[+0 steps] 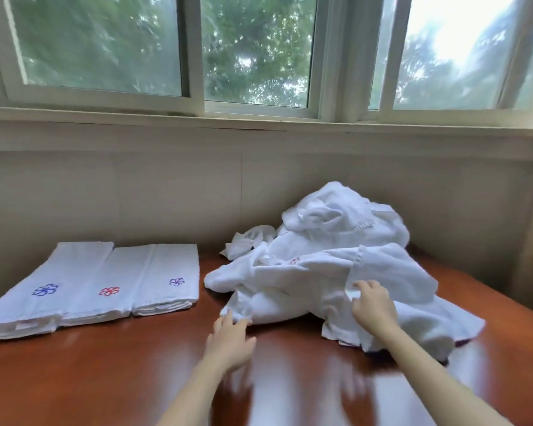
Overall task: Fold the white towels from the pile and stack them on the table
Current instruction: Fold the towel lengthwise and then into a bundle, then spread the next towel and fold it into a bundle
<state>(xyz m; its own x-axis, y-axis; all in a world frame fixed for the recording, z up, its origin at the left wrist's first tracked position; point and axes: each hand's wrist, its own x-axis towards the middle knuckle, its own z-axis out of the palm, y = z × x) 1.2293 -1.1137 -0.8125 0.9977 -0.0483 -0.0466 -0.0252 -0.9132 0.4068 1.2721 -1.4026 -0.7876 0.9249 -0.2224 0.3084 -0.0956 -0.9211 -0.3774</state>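
White towels lie in a crumpled pile on the right half of the table. The right hand rests on the pile's near slope, fingers curled and pinching a folded edge of the top towel. Left of that grip and nearer the person, the left hand reaches forward with fingers straight and close together, its tips touching the pile's lowest corner. Far to the left of both hands, three folded stacks sit side by side, touching, with blue, red and purple flower embroidery. Beyond the pile a pale wall rises to a window.
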